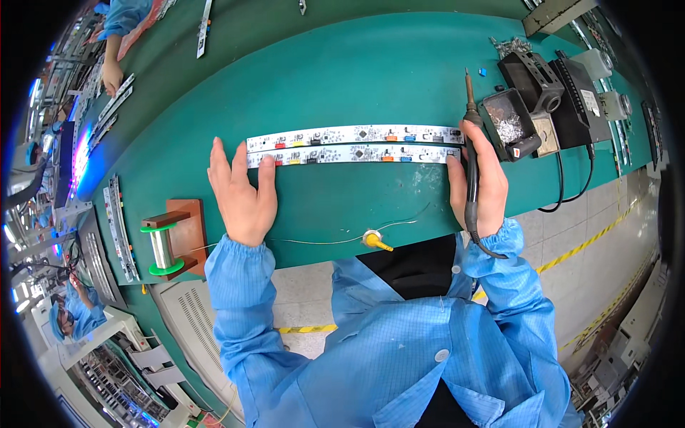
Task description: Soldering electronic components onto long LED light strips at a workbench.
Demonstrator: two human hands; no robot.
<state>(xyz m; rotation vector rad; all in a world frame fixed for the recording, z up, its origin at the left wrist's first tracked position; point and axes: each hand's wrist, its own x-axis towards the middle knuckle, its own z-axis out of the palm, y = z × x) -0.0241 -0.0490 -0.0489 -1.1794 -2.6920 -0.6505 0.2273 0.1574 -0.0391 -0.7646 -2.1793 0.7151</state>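
Head view: left hand (246,203), spread, touches strips (335,135); right hand (492,182) grips soldering iron (472,175) — tray (529,118) rightward (spool (167,250) leftward).

Green bench top (335,68) with a curved far edge occupies the centre, its outline bent by the lens. Beyond it, at 11 o'clock, a darker green work surface (264,25) runs alongside. Floor (560,230) at 3 to 4 o'clock: pale grey tiles, crossed by yellow marking tape (579,247). Off-white slotted panel (171,303) noted at 8 o'clock, below bench level; a white-framed rack (61,364) stands farther out. Grey equipment (631,339) at 4 o'clock, detail unclear. Intense blue-white light (87,160) observed between 9 and 10 o'clock.
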